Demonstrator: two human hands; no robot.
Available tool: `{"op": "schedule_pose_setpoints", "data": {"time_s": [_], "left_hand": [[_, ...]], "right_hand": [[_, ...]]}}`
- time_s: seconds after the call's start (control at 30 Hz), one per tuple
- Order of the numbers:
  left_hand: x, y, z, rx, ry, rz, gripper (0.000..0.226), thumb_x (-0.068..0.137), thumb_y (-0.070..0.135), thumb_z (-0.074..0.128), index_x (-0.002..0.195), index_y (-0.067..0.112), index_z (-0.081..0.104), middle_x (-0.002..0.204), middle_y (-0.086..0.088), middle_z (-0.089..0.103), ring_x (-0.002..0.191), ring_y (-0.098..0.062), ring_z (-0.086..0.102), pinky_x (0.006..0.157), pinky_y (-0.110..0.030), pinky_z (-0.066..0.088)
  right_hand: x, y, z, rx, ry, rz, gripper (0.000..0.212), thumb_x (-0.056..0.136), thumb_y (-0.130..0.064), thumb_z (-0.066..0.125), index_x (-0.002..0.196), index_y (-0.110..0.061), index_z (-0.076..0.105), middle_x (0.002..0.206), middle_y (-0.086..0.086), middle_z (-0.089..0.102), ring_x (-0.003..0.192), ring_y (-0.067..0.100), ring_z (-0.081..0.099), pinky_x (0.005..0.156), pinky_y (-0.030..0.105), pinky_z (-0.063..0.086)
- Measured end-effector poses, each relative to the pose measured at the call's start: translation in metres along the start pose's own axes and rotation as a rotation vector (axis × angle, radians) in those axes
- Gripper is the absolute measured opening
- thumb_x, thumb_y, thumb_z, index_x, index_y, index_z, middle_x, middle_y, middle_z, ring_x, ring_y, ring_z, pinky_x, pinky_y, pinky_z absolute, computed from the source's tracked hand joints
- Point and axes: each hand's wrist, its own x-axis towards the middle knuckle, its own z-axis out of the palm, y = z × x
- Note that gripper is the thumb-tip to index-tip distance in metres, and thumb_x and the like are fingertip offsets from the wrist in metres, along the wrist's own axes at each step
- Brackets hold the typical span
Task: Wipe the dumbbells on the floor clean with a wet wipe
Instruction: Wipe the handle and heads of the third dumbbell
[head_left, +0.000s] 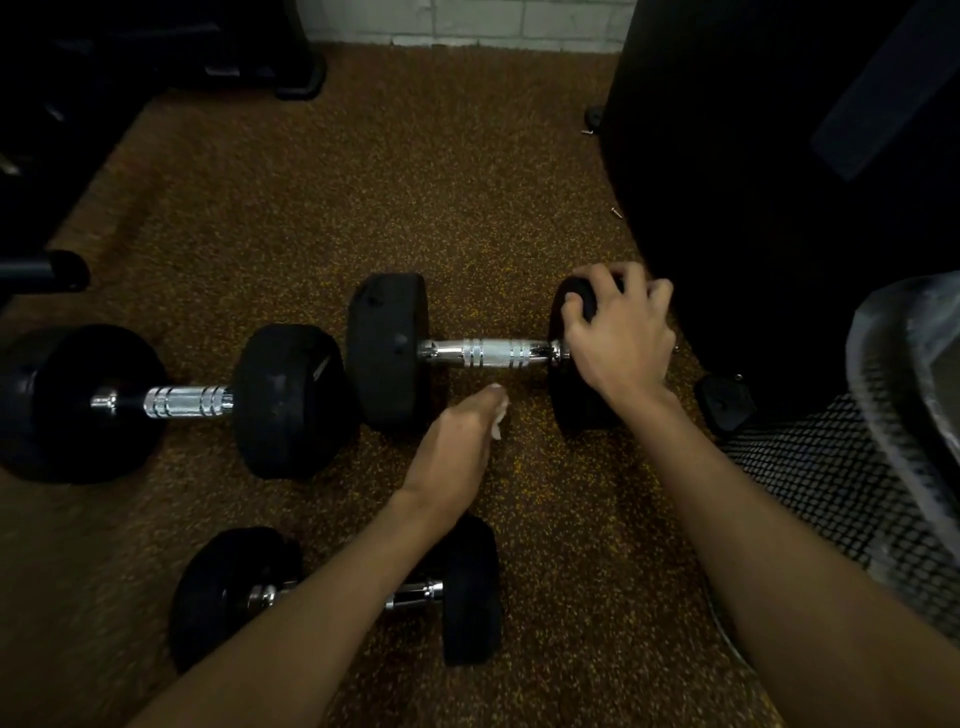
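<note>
right hand (618, 332) grips 3 o'clock head of centre dumbbell (488, 352), fingers curled over it | left hand (457, 441) clutches wet wipe (497, 415) at handle's 6 o'clock, not touching | second dumbbell (187, 401) just beside at 9 o'clock | third dumbbell (470, 587) at 6 o'clock under left forearm | all on speckled floor (311, 208)

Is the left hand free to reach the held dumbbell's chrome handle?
Likely yes: the left hand, holding the wipe, sits just short of the handle, nothing between; the right hand grips only the end weight.
</note>
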Motion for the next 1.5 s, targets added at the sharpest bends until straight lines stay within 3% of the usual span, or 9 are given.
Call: {"op": "schedule_pose_setpoints", "data": {"time_s": [0.17, 0.33, 0.6, 0.7, 0.9, 1.07, 1.23, 1.37, 1.5], "left_hand": [[0.034, 0.018, 0.009, -1.015, 0.252, -1.132, 0.026, 0.099, 0.011, 0.041, 0.106, 0.001, 0.064, 0.102, -0.016, 0.067, 0.077, -0.021, 0.066, 0.064, -0.03, 0.051], [0.078, 0.039, 0.014, -1.789, 0.481, -1.161, 0.035, 0.099, 0.003, 0.023, 0.121, -0.004, 0.05, 0.107, -0.024, 0.056, 0.083, -0.03, 0.058, 0.087, -0.043, 0.048], [0.07, 0.059, 0.003, -1.895, 0.616, -1.178, 0.031, 0.099, -0.006, 0.021, 0.093, -0.011, 0.052, 0.095, -0.024, 0.054, 0.083, -0.031, 0.055, 0.108, -0.043, 0.037], [0.061, 0.056, -0.004, -1.924, 0.582, -1.154, 0.035, 0.098, -0.008, 0.023, 0.125, -0.014, 0.044, 0.125, -0.028, 0.051, 0.12, -0.037, 0.051, 0.112, -0.045, 0.031], [0.075, 0.046, -0.002, -1.894, 0.526, -1.115, 0.031, 0.096, -0.01, 0.022, 0.092, -0.006, 0.053, 0.093, -0.023, 0.055, 0.083, -0.031, 0.055, 0.108, -0.047, 0.037], [0.07, 0.04, -0.01, -1.779, 0.461, -1.131, 0.043, 0.094, -0.014, 0.02, 0.13, -0.01, 0.043, 0.127, -0.029, 0.048, 0.129, -0.039, 0.043, 0.112, -0.047, 0.029], [0.068, 0.047, -0.023, -1.804, 0.441, -1.151, 0.036, 0.095, -0.014, 0.017, 0.114, -0.009, 0.047, 0.122, -0.03, 0.048, 0.134, -0.038, 0.038, 0.112, -0.044, 0.025], [0.07, 0.052, -0.035, -1.759, 0.407, -1.16, 0.04, 0.097, -0.012, 0.022, 0.134, -0.011, 0.035, 0.142, -0.028, 0.037, 0.132, -0.038, 0.039, 0.112, -0.041, 0.026], [0.07, 0.065, -0.049, -1.762, 0.298, -1.109, 0.027, 0.095, -0.012, 0.02, 0.104, -0.008, 0.046, 0.118, -0.029, 0.047, 0.13, -0.039, 0.042, 0.106, -0.044, 0.034]], "right_hand": [[0.0, 0.0, 0.0, 0.003, -0.002, 0.002, 0.036, 0.094, -0.043, 0.042, 0.126, -0.033, 0.054, 0.132, 0.001, 0.045, 0.122, 0.028, 0.036, 0.076, 0.034, 0.037], [0.0, 0.001, 0.0, 0.004, 0.017, -0.01, 0.036, 0.093, -0.042, 0.043, 0.125, -0.031, 0.055, 0.131, 0.002, 0.047, 0.119, 0.028, 0.038, 0.074, 0.032, 0.034], [0.001, 0.0, 0.0, 0.006, 0.005, -0.003, 0.037, 0.093, -0.043, 0.043, 0.126, -0.031, 0.054, 0.131, 0.003, 0.046, 0.119, 0.028, 0.038, 0.081, 0.039, 0.043], [0.0, 0.0, 0.0, 0.016, 0.001, -0.002, 0.037, 0.093, -0.043, 0.043, 0.126, -0.031, 0.054, 0.131, 0.002, 0.046, 0.119, 0.028, 0.038, 0.081, 0.039, 0.042], [-0.001, 0.0, 0.0, 0.006, 0.008, -0.004, 0.037, 0.093, -0.043, 0.043, 0.126, -0.031, 0.054, 0.131, 0.003, 0.046, 0.12, 0.027, 0.038, 0.081, 0.038, 0.042], [0.001, 0.0, -0.001, 0.011, 0.002, 0.005, 0.037, 0.093, -0.043, 0.042, 0.126, -0.032, 0.054, 0.131, 0.002, 0.047, 0.121, 0.028, 0.038, 0.081, 0.038, 0.042], [0.002, 0.0, -0.001, 0.02, 0.003, 0.004, 0.037, 0.093, -0.043, 0.042, 0.125, -0.032, 0.055, 0.13, 0.002, 0.047, 0.12, 0.028, 0.038, 0.08, 0.038, 0.042], [0.002, 0.0, 0.0, 0.031, 0.005, 0.003, 0.036, 0.093, -0.043, 0.043, 0.125, -0.032, 0.056, 0.13, 0.001, 0.048, 0.12, 0.028, 0.039, 0.079, 0.037, 0.041], [0.003, 0.0, 0.001, 0.024, 0.005, 0.01, 0.036, 0.093, -0.044, 0.042, 0.125, -0.033, 0.056, 0.13, 0.0, 0.048, 0.121, 0.028, 0.039, 0.077, 0.036, 0.04]]}}
